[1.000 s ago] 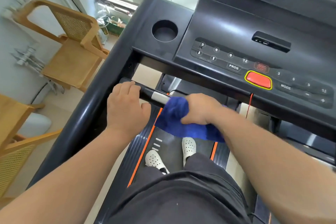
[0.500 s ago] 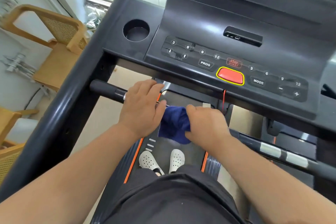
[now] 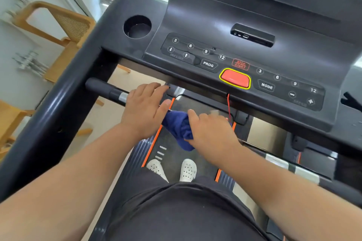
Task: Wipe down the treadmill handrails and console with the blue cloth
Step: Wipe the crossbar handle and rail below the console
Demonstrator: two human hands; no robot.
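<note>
Both hands had slid along the short handrail (image 3: 101,89) toward the middle, and the blue cloth (image 3: 178,127) was now bunched up small between them. The left hand (image 3: 145,109) lay on the rail with fingers mostly straight, below the red button (image 3: 235,80) and to its left. The right hand (image 3: 211,133) gripped the blue cloth just below the red button. The job looked partly done: the console (image 3: 215,25) around the red button and the other handrail (image 3: 284,164), down to its right, seemed left to wipe.

At frame centre, the right hand (image 3: 210,133) grips the blue cloth (image 3: 179,129); the left hand (image 3: 144,109) rests on the handrail (image 3: 105,89) below the console (image 3: 244,49).
</note>
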